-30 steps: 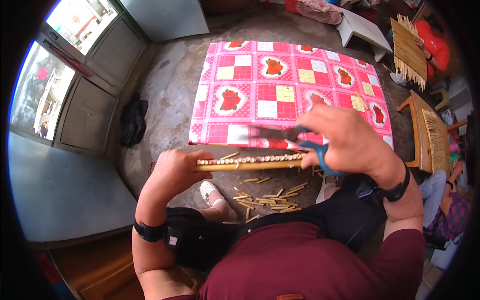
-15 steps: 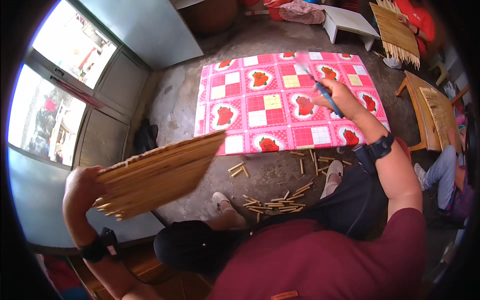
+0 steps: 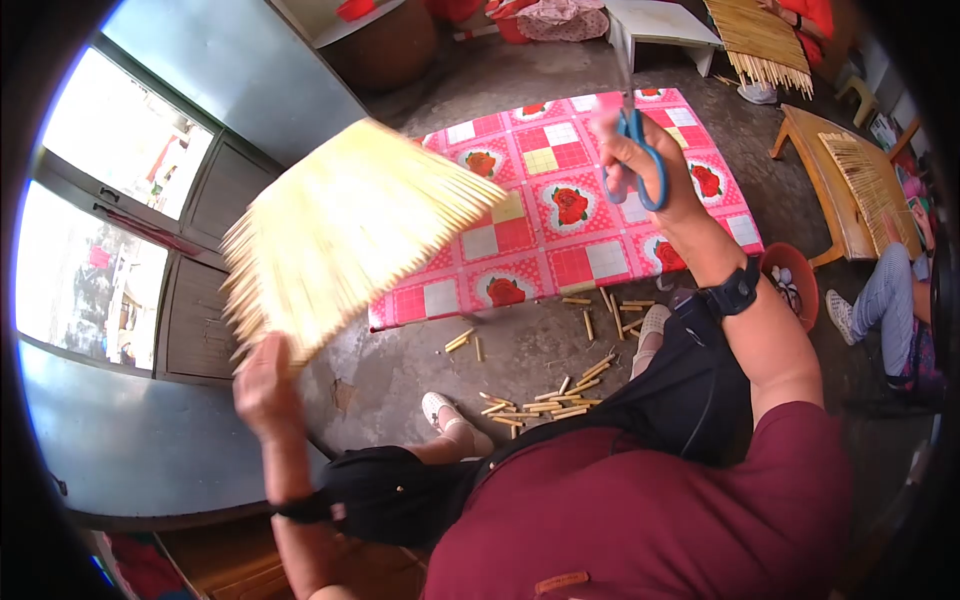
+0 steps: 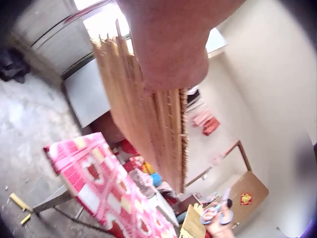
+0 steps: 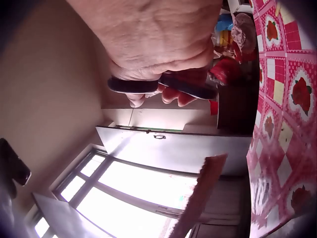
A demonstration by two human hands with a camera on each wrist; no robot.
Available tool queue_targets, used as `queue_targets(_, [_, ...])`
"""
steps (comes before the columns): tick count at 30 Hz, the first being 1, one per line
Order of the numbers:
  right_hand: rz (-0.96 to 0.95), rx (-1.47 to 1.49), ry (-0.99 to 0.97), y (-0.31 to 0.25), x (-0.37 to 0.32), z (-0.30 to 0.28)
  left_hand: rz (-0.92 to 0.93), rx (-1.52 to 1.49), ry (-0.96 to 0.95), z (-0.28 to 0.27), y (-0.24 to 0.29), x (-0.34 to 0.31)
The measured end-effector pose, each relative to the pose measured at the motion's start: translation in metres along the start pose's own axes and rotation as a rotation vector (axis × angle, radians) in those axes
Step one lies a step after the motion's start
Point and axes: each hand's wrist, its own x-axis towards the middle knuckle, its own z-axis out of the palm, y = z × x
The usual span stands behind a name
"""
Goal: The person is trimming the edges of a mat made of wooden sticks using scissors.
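My left hand (image 3: 268, 390) grips one edge of a flat mat of pale stalks (image 3: 340, 230), raised and tilted at the left and overlapping the table's near-left corner in the head view. Uneven stalk ends stick out along its edges. In the left wrist view the mat (image 4: 141, 116) hangs nearly edge-on beneath the hand. Scissors with blue handles (image 3: 657, 165) are in my right hand (image 3: 678, 190), fingers through the loops and blades pointing up, held over the table's right part, apart from the mat. Dark-looking handle loops (image 5: 188, 88) show below the hand in the right wrist view.
A low table with a pink rose-patterned cloth (image 3: 540, 240) stands in front. Cut stalk pieces (image 3: 560, 405) lie on the floor by my feet. A red basin (image 3: 790, 285) and a wooden table (image 3: 800, 150) are at right. Another person holds a similar mat (image 3: 760, 45).
First the scissors were at the mat's edge, near both hands. The hands then parted; the left swung the mat left and up, turning its broad face into view, while the right raised the scissors.
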Motion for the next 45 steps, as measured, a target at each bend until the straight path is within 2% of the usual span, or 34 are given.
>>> queue_targets(1, [-0.006, 0.029, 0.036, -0.003, -0.005, -0.001, -0.030, -0.196, -0.007, 0.019, 0.029, -0.007])
queue_targets(3, [0.013, 0.039, 0.041, -0.008, -0.011, -0.004, 0.064, -0.372, -0.202, 0.063, 0.077, -0.031])
queue_targets(4, [0.029, 0.040, 0.046, -0.008, -0.015, -0.006, 0.144, -0.342, -0.341, 0.079, 0.105, -0.037])
queue_targets(5, [0.031, 0.035, 0.039, -0.007, -0.016, -0.010, 0.138, -0.495, -0.510, 0.104, 0.131, -0.053])
queue_targets(7, [0.031, -0.030, 0.006, -0.007, -0.017, -0.015, 0.102, -0.659, -0.439, 0.130, 0.171, -0.062])
queue_targets(8, [0.029, -0.079, -0.013, -0.007, -0.018, -0.017, 0.081, -0.693, -0.370, 0.144, 0.181, -0.064])
queue_targets(11, [0.041, -0.254, -0.129, 0.006, -0.022, -0.027, 0.045, -0.595, -0.504, 0.142, 0.186, -0.038])
queue_targets(12, [0.129, -0.415, -0.173, 0.009, -0.024, -0.030, 0.039, -0.576, -0.569, 0.134, 0.186, -0.031])
queue_targets(14, [0.005, -0.868, -0.294, 0.016, -0.029, -0.032, 0.078, -0.395, -0.783, 0.107, 0.183, -0.009])
queue_targets(15, [0.011, -0.985, -0.348, 0.021, -0.033, -0.031, 0.094, -0.373, -0.828, 0.101, 0.180, -0.003])
queue_targets(18, [0.106, -1.301, -0.516, 0.032, -0.043, -0.033, -0.066, -0.656, -0.548, 0.100, 0.192, 0.000])
queue_targets(19, [0.126, -1.308, -0.532, 0.032, -0.045, -0.034, -0.068, -0.694, -0.430, 0.095, 0.203, 0.007])
queue_targets(22, [0.147, -1.319, -0.539, 0.029, -0.048, -0.037, -0.121, -0.602, -0.484, 0.104, 0.256, 0.010])
queue_targets(24, [0.119, -1.302, -0.494, 0.026, -0.048, -0.040, -0.070, -0.557, -0.662, 0.093, 0.294, 0.014])
queue_targets(25, [0.114, -1.312, -0.482, 0.026, -0.047, -0.042, -0.068, -0.615, -0.546, 0.087, 0.305, 0.013])
queue_targets(28, [0.088, -1.270, -0.447, 0.027, -0.046, -0.046, 0.160, -0.812, -0.501, 0.068, 0.324, 0.017])
queue_targets(30, [0.101, -1.296, -0.450, 0.026, -0.047, -0.046, 0.517, -0.975, -0.514, 0.056, 0.328, 0.021])
queue_targets(31, [0.104, -1.308, -0.452, 0.025, -0.046, -0.045, 0.643, -1.115, -0.433, 0.052, 0.329, 0.024])
queue_targets(34, [0.107, -1.322, -0.459, 0.022, -0.046, -0.043, 0.920, -1.258, -0.307, 0.044, 0.322, 0.023])
queue_targets(35, [0.106, -1.321, -0.462, 0.020, -0.046, -0.043, 0.806, -1.462, -0.378, 0.039, 0.323, 0.020])
queue_targets(38, [0.080, -1.308, -0.468, 0.017, -0.047, -0.043, 0.473, -1.603, -1.166, 0.036, 0.312, 0.011])
queue_targets(39, [0.064, -1.304, -0.463, 0.017, -0.048, -0.045, 0.303, -1.685, -1.381, 0.043, 0.310, 0.011])
queue_targets(40, [0.050, -1.299, -0.460, 0.018, -0.049, -0.046, 0.023, -1.839, -1.479, 0.050, 0.309, 0.002])
queue_targets(42, [0.106, -1.295, -0.470, 0.015, -0.050, -0.044, -0.596, -2.100, -1.605, 0.067, 0.313, -0.022])
queue_targets(43, [0.129, -1.304, -0.479, 0.015, -0.050, -0.044, -0.767, -2.318, -1.560, 0.070, 0.315, -0.028])
queue_targets(45, [0.182, -1.314, -0.496, 0.012, -0.050, -0.041, -1.027, -2.496, -1.373, 0.069, 0.320, -0.035])
